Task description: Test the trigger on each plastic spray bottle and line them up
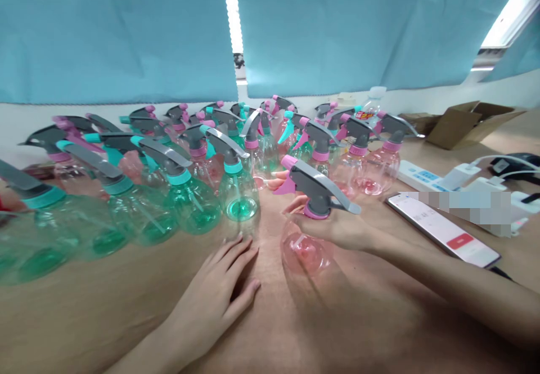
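Note:
My left hand (219, 287) lies palm down on the wooden table (236, 346), its fingers stretched out and holding nothing. To its right is a pink see-through spray bottle (307, 253) with a grey and pink trigger head. My right hand (337, 230) reaches in from the right and is around the bottle just below its collar. Some of its fingers show on the far side, with one stretched out to the left; the trigger head partly hides them. Green spray bottles (192, 205) with turquoise collars form a front row to the left, the closest a little beyond my left fingertips.
Behind are several more pink (379, 169) and green spray bottles, crowded together. A lit phone (439, 228) lies on the right beside a white power strip (415, 177) with plugged-in chargers. Further back stands an open cardboard box (459, 126). A blue curtain (126, 36) hangs behind the table.

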Demonstrator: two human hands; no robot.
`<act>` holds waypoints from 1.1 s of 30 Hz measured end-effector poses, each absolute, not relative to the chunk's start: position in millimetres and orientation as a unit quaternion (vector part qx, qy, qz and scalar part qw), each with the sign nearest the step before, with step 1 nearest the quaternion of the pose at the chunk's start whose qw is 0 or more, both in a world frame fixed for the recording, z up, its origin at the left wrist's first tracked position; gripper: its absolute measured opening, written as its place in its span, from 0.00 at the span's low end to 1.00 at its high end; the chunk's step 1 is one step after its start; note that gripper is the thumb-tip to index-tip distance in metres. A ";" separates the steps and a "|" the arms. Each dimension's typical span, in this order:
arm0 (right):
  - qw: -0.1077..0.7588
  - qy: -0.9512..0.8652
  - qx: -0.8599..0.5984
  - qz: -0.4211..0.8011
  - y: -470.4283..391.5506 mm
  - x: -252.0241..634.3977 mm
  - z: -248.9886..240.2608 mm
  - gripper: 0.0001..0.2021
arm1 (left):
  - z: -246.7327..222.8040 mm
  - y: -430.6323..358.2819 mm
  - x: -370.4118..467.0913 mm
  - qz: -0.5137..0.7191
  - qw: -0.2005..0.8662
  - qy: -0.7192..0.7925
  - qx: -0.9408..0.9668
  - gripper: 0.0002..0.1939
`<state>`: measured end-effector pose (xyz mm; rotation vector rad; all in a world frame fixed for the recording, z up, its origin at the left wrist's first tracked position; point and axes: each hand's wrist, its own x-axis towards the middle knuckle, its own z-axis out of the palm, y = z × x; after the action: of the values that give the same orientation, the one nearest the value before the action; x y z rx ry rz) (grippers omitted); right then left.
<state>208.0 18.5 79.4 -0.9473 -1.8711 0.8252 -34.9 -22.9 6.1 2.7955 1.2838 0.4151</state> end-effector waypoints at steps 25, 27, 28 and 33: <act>0.448 -0.742 -0.354 0.351 20.4 210.2 74.8 0.15 | 9.3 -23.6 -34.0 0.128 0.024 0.418 0.899 0.22; 0.447 -0.737 -0.341 0.376 20.5 209.8 76.0 0.21 | 9.3 -23.6 -33.9 0.125 0.025 0.418 0.900 0.22; 0.447 -0.734 -0.335 0.385 20.3 209.5 77.1 0.23 | 9.0 -23.6 -33.8 0.124 0.025 0.417 0.900 0.22; 0.451 -0.724 -0.363 0.376 17.1 209.0 80.5 0.23 | 7.0 -24.1 -34.5 0.123 0.020 0.416 0.901 0.22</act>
<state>209.0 17.1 80.5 -0.8960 -1.7882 0.9288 -34.5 -24.1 7.0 2.7949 1.2893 0.3825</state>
